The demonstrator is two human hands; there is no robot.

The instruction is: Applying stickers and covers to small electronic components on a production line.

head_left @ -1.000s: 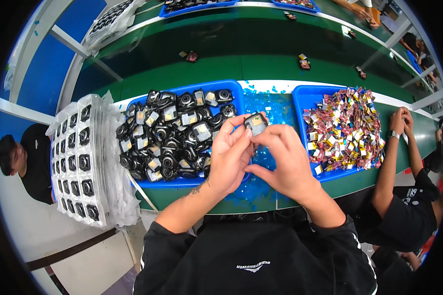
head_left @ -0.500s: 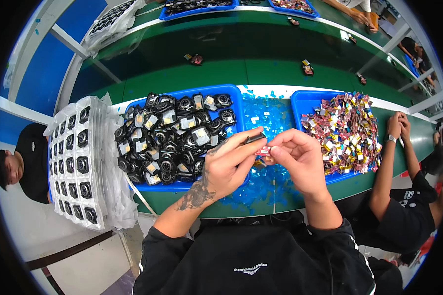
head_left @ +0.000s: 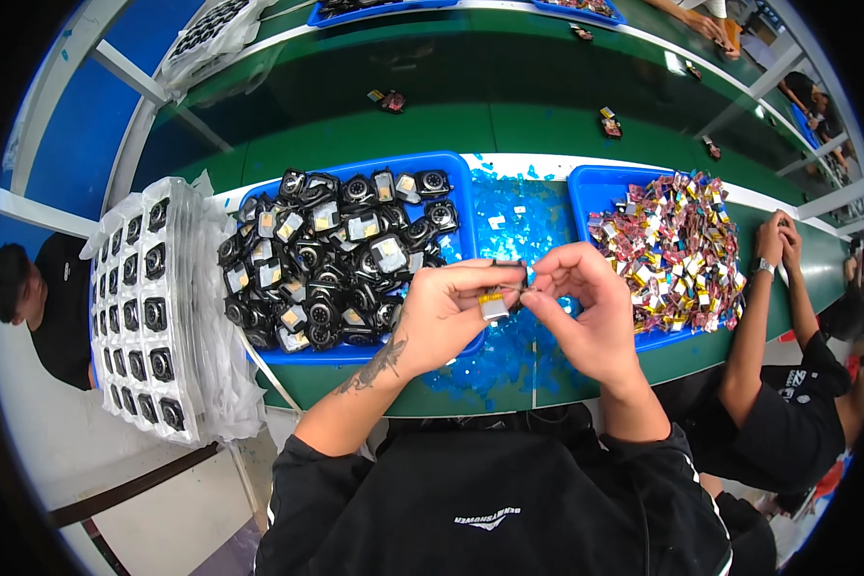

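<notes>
One sm. rect. silver pouch (yel. top).

bright light glares on the green surface; fisheye edges bend into black.

Blue wall (partly behind white framework)

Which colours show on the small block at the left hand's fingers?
The block is silver-grey with a yellow top; head view.
</notes>
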